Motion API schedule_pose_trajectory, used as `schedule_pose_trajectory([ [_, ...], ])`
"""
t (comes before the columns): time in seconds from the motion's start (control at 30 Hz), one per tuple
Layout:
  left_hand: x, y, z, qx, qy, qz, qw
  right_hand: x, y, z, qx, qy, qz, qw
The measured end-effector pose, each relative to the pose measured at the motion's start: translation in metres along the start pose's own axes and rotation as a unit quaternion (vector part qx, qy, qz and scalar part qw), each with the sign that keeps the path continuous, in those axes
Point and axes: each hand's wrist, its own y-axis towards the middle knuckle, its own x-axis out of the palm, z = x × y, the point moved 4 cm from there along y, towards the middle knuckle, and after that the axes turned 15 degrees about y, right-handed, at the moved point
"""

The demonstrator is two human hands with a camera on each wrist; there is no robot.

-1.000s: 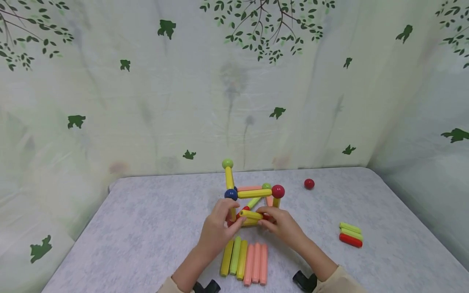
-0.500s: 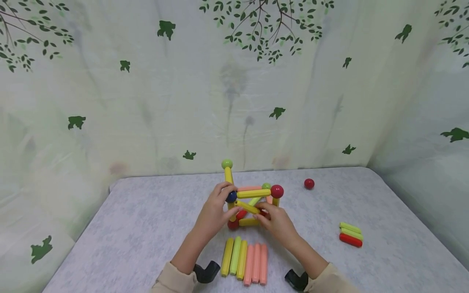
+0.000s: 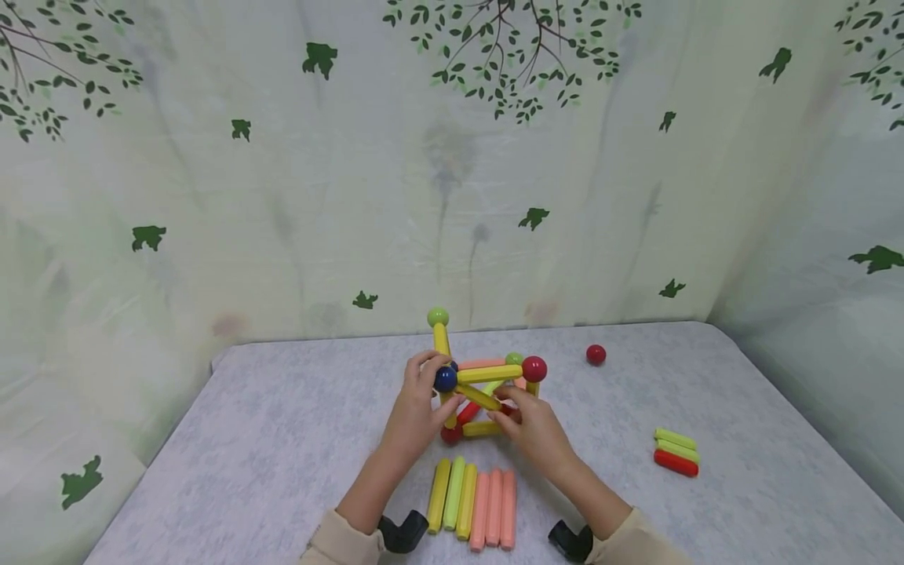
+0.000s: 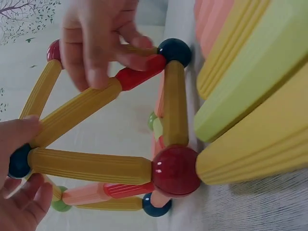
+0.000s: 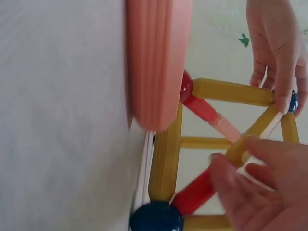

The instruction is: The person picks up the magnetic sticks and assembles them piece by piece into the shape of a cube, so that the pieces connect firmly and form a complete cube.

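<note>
A frame of magnetic sticks and balls stands mid-table in the head view. My left hand (image 3: 412,412) grips the blue ball (image 3: 446,379) at its upper left corner, thumb beside the end of a slanting yellow stick (image 4: 79,111). Around that stick's lower part, where it meets a short red stick (image 4: 140,73), my right hand (image 3: 533,430) pinches with thumb and fingers. In the left wrist view the yellow and red sticks form a diagonal from the held ball down to another blue ball (image 4: 174,52). A red ball (image 4: 176,172) sits at the lower left corner.
In front of the frame lie several loose sticks, yellow, green and pink (image 3: 493,510). Two green sticks and a red stick (image 3: 676,463) lie at the right. One loose red ball (image 3: 596,355) rests near the back edge. A green ball (image 3: 438,317) tops an upright yellow stick.
My left hand has moved up from the yellow stick to the blue ball. The yellow stick has swung from nearly level to slanting, its upper end now at that ball.
</note>
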Motion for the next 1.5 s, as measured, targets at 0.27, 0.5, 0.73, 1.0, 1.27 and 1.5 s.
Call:
schedule_pose_trajectory([
  [0.27,0.001,-0.01,-0.002,-0.09,-0.065,0.005,0.9938,-0.042,-0.012,-0.025,-0.221,-0.06,0.128,0.965],
  [0.5,0.002,-0.008,-0.001,-0.106,-0.089,-0.007,0.9904,-0.046,0.002,-0.003,-0.053,-0.019,0.061,0.997],
  [0.73,0.009,0.004,-0.013,-0.115,-0.114,-0.026,0.9865,-0.044,0.001,-0.003,-0.071,-0.02,0.051,0.996],
  [1.0,0.018,0.023,-0.034,-0.111,-0.138,-0.029,0.9838,-0.03,-0.001,-0.01,-0.072,-0.018,0.06,0.995],
  [1.27,0.019,0.041,-0.052,-0.117,-0.102,-0.051,0.9866,-0.01,0.005,-0.019,-0.12,0.02,0.046,0.991],
  [1.5,0.012,0.038,-0.052,-0.127,-0.086,-0.053,0.9868,-0.028,0.003,-0.009,-0.127,0.025,0.061,0.99],
])
